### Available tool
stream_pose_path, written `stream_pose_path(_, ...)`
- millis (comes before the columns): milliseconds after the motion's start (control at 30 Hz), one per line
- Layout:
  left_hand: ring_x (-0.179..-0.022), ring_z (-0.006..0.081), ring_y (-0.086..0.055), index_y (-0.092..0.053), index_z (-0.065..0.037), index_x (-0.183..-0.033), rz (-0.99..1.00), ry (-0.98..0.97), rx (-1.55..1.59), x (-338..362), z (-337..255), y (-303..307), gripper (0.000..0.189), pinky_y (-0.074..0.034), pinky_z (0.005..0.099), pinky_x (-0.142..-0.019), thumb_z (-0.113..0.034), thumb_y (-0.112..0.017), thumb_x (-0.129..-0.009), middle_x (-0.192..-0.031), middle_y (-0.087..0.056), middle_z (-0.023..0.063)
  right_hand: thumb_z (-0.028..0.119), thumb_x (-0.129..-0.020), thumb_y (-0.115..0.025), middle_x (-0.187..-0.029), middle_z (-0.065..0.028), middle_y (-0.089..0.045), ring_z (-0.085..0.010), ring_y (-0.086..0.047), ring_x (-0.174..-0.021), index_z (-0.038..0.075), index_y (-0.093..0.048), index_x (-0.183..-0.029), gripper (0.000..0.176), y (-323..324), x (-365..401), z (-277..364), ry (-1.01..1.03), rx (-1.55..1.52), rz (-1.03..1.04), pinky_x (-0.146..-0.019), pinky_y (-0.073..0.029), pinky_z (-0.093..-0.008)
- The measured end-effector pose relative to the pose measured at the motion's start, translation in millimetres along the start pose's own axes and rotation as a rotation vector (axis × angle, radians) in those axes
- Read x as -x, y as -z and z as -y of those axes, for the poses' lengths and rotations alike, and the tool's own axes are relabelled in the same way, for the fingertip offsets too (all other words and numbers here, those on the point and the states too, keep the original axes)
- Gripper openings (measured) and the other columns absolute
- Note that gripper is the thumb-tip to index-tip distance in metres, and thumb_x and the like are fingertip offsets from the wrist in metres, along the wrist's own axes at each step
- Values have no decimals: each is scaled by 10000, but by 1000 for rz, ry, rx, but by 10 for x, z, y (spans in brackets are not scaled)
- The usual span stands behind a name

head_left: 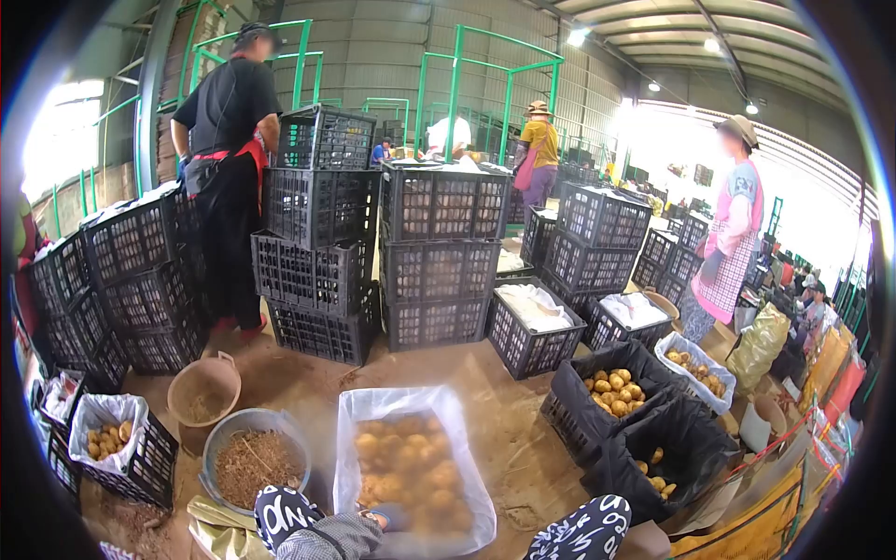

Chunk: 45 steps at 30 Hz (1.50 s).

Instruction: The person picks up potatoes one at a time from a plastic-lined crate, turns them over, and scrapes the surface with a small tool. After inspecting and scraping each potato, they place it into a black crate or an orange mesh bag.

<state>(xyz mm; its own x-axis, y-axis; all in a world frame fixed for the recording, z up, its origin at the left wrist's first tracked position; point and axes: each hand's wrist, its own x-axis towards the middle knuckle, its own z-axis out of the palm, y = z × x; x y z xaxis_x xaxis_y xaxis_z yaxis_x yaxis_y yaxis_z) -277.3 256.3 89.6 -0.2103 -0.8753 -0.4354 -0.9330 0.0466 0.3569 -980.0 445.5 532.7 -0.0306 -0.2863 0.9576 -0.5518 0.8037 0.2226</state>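
Observation:
A crate lined with white plastic (352,439) stands on the floor in front of me, with many yellow-brown potatoes (415,457) inside. From the bottom edge, my left forearm in a grey checked sleeve (322,541) reaches to the crate's near left side. At its end my left hand (388,516), seemingly in a grey glove, is low over the liner's edge beside the potatoes. It is small and blurred, so its fingers and anything in them cannot be made out. My right hand is out of view.
Left of the crate is a grey tub of brown debris (254,462), with a tan bucket (203,392) behind. Black-lined crates (663,457) with potatoes stand right. Stacked black crates (443,252) form a row ahead. A person in black (233,121) and one in a pink apron (728,243) stand nearby.

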Motion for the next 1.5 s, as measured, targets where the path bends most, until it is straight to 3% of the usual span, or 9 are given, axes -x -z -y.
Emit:
stream_pose_path(67, -1153, 393, -580, -672, -92, -1172, 36, 129, 157, -135, 116, -127, 517, -437, 447, -981, -480, -451, -911, -1196, -643, 211, 301, -1014, -484, -1360, -187, -539, -332, -557, -1200, 13, -503, -1372, 459, 757, -231, 569, -59, -354, -90, -979, -481, -415)
stream_pose_path(167, -1148, 394, -582, -671, -96, -1174, 112, 99, 57, -236, 186, -263, 506, -443, 447, -973, -469, -454, -909, -1200, -641, 207, 249, -1012, -487, -1189, -131, -662, -271, -631, -1097, 39, -560, -1315, 376, 1160, -265, 1179, -28, -908, -51, -924, -515, -385)
stream_pose_path(300, -1082, 386, -613, -679, -99, -1128, 4, 70, 178, -311, 273, -445, 473, -459, 451, -919, -447, -440, -915, -1139, -671, 186, 147, -987, -461, -1257, -149, -596, -228, -580, -1140, -8, -620, -1209, 313, 793, -29, 1969, -103, -1489, 244, -1008, -448, -334)
stream_pose_path(500, -1043, 371, -631, -680, -108, -1105, -57, 4, 196, -224, 311, -405, 457, -466, 451, -893, -449, -433, -928, -1080, -687, 178, -50, -868, -454, -1090, -149, -631, -210, -665, -861, -18, -651, -1117, 319, 1497, -58, 3178, 79, -1897, 399, -723, -545, -295)
stream_pose_path(600, -1065, 376, -624, -669, -116, -1130, 80, -125, -20, -468, 547, -589, 472, -462, 462, -908, -462, -419, -928, -1140, -668, 180, -7, -939, -459, -1119, -144, -634, -209, -683, -884, -24, -628, -1170, 286, 1626, 103, 3636, 71, -2182, 714, -735, -558, -284)
stream_pose_path(767, -1113, 397, -602, -650, -43, -1148, -5, 88, 80, 349, -65, 190, 562, -452, 472, -948, -500, -444, -895, -1193, -635, 231, 142, -990, -532, -1208, -139, -632, -238, -685, -954, -11, -568, -1279, 329, 1477, 596, 4429, -221, -2562, 1470, -807, -572, -350)
stream_pose_path(1067, -1220, 412, -513, -587, -46, -1249, -56, 222, 111, 39, 458, -348, 670, -422, 448, -1029, -527, -612, -783, -1295, -531, 296, 151, -992, -480, -1223, -135, -617, -247, -630, -1070, 31, -537, -1336, 369, 1260, 1370, 5305, -390, -2516, 2092, -913, -522, -399)
stream_pose_path(1267, -1223, 412, -517, -555, -40, -1293, -157, 430, 98, -68, 369, -379, 734, -427, 436, -1030, -476, -728, -729, -1301, -537, 280, 101, -960, -469, -1291, -134, -561, -267, -579, -1159, 24, -492, -1372, 420, 892, 1738, 5548, -886, -2459, 2340, -970, -487, -400)
stream_pose_path(1500, -1230, 409, -511, -547, -40, -1298, -249, 534, 81, -203, 325, -314, 759, -427, 429, -1033, -472, -745, -706, -1317, -521, 283, 63, -940, -462, -1254, -123, -590, -247, -595, -1095, 21, -501, -1371, 435, 951, 1720, 5649, -737, -2567, 2320, -961, -490, -371)
